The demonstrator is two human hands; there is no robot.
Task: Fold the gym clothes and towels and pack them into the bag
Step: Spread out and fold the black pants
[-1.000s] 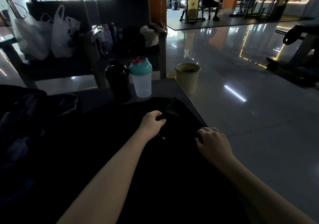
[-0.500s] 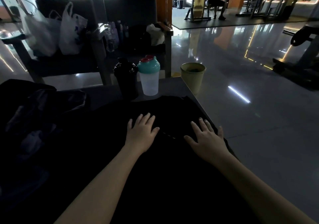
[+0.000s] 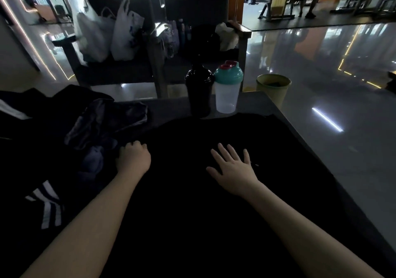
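A big black cloth (image 3: 192,202) lies spread flat on the grey bench (image 3: 259,104), right in front of the person. It covers most of the near part of the bench.

The right hand (image 3: 233,167) lies flat on the cloth with its fingers straight and spread wide. It grips nothing. The left hand (image 3: 134,159) sits at the cloth's left edge with its fingers curled under. It is too dark to tell if it holds the cloth.

At 9 o'clock from the left hand is a messy pile of dark clothes (image 3: 102,125). At 7 o'clock lies a dark piece with white stripes (image 3: 50,207).

At 12 o'clock, just past the far edge of the cloth, two drink bottles stand upright, touching side by side. The black bottle (image 3: 199,94) is too dark to see into. The shaker cup (image 3: 228,91) has a blue-green lid with a red cap, and its see-through body looks pale all the way down.

At 1 o'clock, on the shiny floor beside the bench corner, stands a yellow bin (image 3: 273,88) with something dark inside.

At 11 o'clock, two white plastic bags (image 3: 107,35) sit puffed and full on a dark chair (image 3: 120,70). What fills them is hidden. More bottles (image 3: 174,34) stand beside that chair. On the next chair lies a dark lump (image 3: 203,39) with a pale crumpled thing (image 3: 227,34) by it.
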